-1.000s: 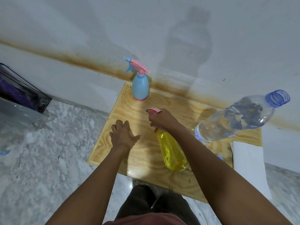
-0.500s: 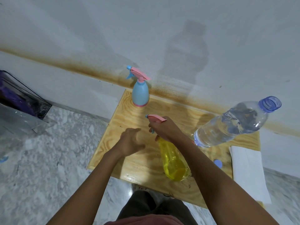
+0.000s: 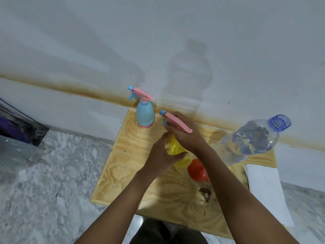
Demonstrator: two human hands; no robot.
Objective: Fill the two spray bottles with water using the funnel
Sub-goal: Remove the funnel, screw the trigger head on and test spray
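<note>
A yellow spray bottle point(image 3: 176, 152) stands on the wooden board point(image 3: 126, 164). My left hand point(image 3: 162, 154) grips its yellow body. My right hand point(image 3: 184, 136) grips its pink spray head point(image 3: 175, 121) at the neck. Behind it, near the wall, stands a light blue spray bottle point(image 3: 145, 115) with a pink head, untouched. An orange funnel point(image 3: 197, 170) lies on the board just right of the yellow bottle, partly hidden by my right forearm. A large clear water bottle point(image 3: 251, 140) with an open blue neck stands at the right, partly filled.
White folded paper point(image 3: 265, 191) lies off the board's right edge. A dark knot point(image 3: 204, 193) marks the wood. A dark glass container point(image 3: 19, 131) sits at the far left on the marble floor point(image 3: 52, 173). The wall is right behind the board.
My left hand has moved from the bare board onto the yellow bottle's body. The view shifted, so the bottle appears farther back and the orange funnel now shows.
</note>
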